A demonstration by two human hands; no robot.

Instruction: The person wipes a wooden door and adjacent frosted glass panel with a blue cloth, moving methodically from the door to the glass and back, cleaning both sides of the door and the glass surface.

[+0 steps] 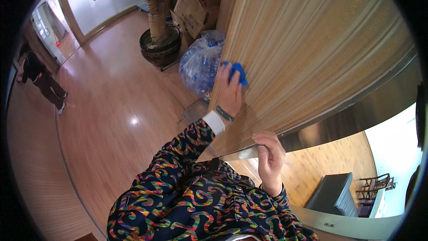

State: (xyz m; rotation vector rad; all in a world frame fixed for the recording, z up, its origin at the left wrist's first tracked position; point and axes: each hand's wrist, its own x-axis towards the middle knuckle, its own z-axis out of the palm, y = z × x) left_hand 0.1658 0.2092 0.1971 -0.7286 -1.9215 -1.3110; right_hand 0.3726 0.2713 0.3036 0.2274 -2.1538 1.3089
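Note:
My left hand [230, 94] presses a crumpled blue cloth [239, 74] against a wood-grain panel [285, 49], its fingers bent over the cloth and slightly blurred. A dark band circles that wrist, next to a white cuff. My right hand [270, 158] is by the shiny metal strip [312, 135] along the panel's edge. Its fingers are curled and close together, and nothing shows in them. Whether its fingertips touch the strip is hard to tell.
Beyond the panel's left edge lie a clear bag of bottles [200, 64], cardboard boxes [191, 12] and a potted tree [159, 47]. Far left, another person [41, 78] stands by the wall. A black padded bench [330, 195] and a wooden chair [373, 186] are at lower right.

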